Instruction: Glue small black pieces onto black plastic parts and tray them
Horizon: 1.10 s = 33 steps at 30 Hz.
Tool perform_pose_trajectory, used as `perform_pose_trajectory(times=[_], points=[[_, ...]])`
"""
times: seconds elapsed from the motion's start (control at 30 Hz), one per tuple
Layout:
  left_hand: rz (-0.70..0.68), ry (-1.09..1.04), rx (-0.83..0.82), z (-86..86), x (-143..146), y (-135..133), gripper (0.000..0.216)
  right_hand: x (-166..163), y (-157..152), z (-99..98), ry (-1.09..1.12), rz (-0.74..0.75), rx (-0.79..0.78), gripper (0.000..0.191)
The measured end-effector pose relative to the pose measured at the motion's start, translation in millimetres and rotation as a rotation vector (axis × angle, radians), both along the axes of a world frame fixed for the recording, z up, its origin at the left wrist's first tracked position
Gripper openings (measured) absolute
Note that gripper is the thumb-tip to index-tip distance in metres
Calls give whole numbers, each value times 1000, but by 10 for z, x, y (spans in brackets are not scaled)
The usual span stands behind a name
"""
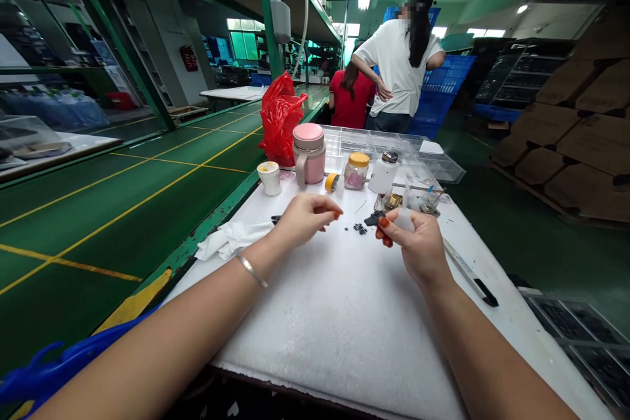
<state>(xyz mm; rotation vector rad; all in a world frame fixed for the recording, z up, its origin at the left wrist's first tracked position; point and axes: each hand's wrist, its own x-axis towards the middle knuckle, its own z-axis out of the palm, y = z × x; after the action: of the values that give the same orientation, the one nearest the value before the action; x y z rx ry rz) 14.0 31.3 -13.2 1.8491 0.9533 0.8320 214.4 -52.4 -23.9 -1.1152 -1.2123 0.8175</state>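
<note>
My left hand [309, 218] hovers over the white tabletop [339, 315], its thumb and fingers pinched together. Whatever lies in that pinch, if anything, is too small to make out. A small black part [374, 218] sticks out from the fingertips of my right hand [418, 239], which is closed on it. The same hand also has a whitish translucent piece [405, 219] by the thumb; its kind is unclear. Between the hands a little pile of tiny black pieces [360, 229] lies on the table. Just behind the pile is a thin needle-like rod [361, 207].
Behind my hands stand a pink mug [311, 156], a white tub [269, 178], a yellow-lidded jar [356, 172] and a white bottle [382, 175]. A crumpled white cloth [233, 239] lies left, a utility knife [471, 273] right. Two people are beyond the clear divided tray [339, 138].
</note>
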Motion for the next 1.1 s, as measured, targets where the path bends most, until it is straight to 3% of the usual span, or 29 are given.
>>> perform_pose_trajectory(times=[0.07, 0.13, 0.37, 0.53, 0.63, 0.7, 0.83, 0.97, 1.1], points=[[-54, 208, 89, -58, 98, 98, 17, -35, -18, 10, -113, -44, 4, 28], [-55, 279, 130, -144, 194, 187, 14, -62, -32, 18, -219, -96, 5, 29], [-47, 328, 193, -411, 401, 307, 14, -61, -6, 5, -270, -129, 11, 30], [-71, 256, 132, -359, 389, 303, 10, -69, -3, 26, -183, -57, 1, 30], [-114, 170, 38, -195, 311, 208, 3, -92, -32, 61, -156, -25, -5, 30], [-140, 76, -51, -67, 228, 100, 10, -120, -65, 86, -141, 1, -3, 30], [-150, -330, -394, 85, 56, -123, 18, -198, -145, 122, -171, 72, 12, 30], [-119, -562, -642, 42, -18, -226, 19, -260, -205, 124, -231, 123, 25, 31], [-220, -667, -799, -65, -26, -241, 19, -281, -228, 111, -277, 128, 29, 33]])
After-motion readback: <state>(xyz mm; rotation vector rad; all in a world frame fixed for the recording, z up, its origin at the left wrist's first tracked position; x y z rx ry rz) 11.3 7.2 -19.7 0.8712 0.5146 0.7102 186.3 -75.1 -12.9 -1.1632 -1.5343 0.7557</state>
